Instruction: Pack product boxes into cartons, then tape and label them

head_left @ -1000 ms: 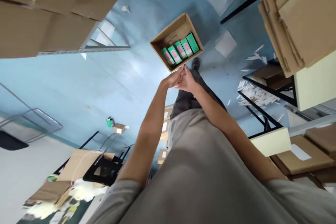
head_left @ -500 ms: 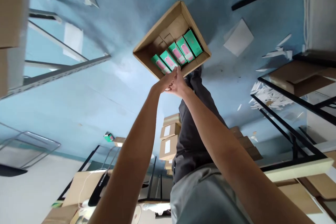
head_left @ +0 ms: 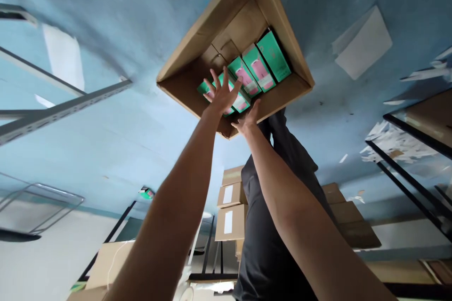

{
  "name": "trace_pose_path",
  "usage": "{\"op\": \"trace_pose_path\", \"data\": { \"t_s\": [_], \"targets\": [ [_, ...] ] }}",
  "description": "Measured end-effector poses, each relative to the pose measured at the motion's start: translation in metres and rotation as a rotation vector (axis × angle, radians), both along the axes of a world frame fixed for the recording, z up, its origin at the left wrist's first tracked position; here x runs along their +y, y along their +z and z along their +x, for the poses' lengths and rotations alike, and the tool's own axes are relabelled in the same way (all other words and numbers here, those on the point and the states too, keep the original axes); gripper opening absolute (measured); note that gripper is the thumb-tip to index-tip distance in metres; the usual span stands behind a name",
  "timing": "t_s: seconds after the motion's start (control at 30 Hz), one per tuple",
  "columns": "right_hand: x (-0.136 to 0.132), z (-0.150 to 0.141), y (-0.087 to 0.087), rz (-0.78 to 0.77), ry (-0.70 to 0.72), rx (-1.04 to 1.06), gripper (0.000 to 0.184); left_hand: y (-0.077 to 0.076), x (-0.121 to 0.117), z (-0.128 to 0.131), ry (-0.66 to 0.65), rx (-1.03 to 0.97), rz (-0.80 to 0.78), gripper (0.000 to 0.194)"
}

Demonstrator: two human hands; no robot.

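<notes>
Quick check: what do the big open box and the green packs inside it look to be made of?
Open box: likely corrugated cardboard, matte; plain brown walls with thick rims. Green packs: probably thin printed card, smooth-looking; straight folded edges and pink printing suggest it. Whether they're coated, I can't tell.

The blue floor (head_left: 123,141) is littered with a white sheet (head_left: 65,56) near a grey frame (head_left: 70,109) at left, a second sheet (head_left: 365,44) at right and paper strips (head_left: 395,143) heaped by black legs (head_left: 416,135). Cartons (head_left: 222,230) are stacked below centre, white labels (head_left: 228,222) being borne by two; darker boxes (head_left: 353,223) are piled to their right. At lower left, cardboard (head_left: 100,268) and a wire frame (head_left: 58,190) are seen before a pale wall (head_left: 42,258).
</notes>
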State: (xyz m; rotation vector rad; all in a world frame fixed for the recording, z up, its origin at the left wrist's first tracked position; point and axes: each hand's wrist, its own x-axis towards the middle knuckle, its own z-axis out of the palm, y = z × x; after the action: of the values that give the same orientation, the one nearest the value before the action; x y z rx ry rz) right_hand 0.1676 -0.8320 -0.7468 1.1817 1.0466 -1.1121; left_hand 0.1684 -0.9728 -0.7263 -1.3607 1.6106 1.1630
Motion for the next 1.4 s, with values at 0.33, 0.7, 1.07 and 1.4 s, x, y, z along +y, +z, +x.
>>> {"op": "trace_pose_path", "data": {
  "t_s": [0.33,0.7,1.07,1.4],
  "targets": [
    [0.010,-0.003,-0.024,0.188,-0.042,-0.054,0.103,-0.020,-0.037,-0.002,-0.140,-0.047,0.017,0.097],
    [0.032,-0.047,0.180,0.018,0.043,0.145,0.107,0.194,-0.017,-0.052,-0.111,0.312,-0.090,0.100],
    [0.187,-0.097,0.437,0.068,-0.090,0.455,0.091,0.458,0.103,-0.088,-0.107,0.622,0.110,0.098],
    [0.379,-0.074,0.549,0.434,-0.485,0.988,0.094,0.584,0.339,-0.182,-0.671,0.959,0.099,0.066]
  ]
}}
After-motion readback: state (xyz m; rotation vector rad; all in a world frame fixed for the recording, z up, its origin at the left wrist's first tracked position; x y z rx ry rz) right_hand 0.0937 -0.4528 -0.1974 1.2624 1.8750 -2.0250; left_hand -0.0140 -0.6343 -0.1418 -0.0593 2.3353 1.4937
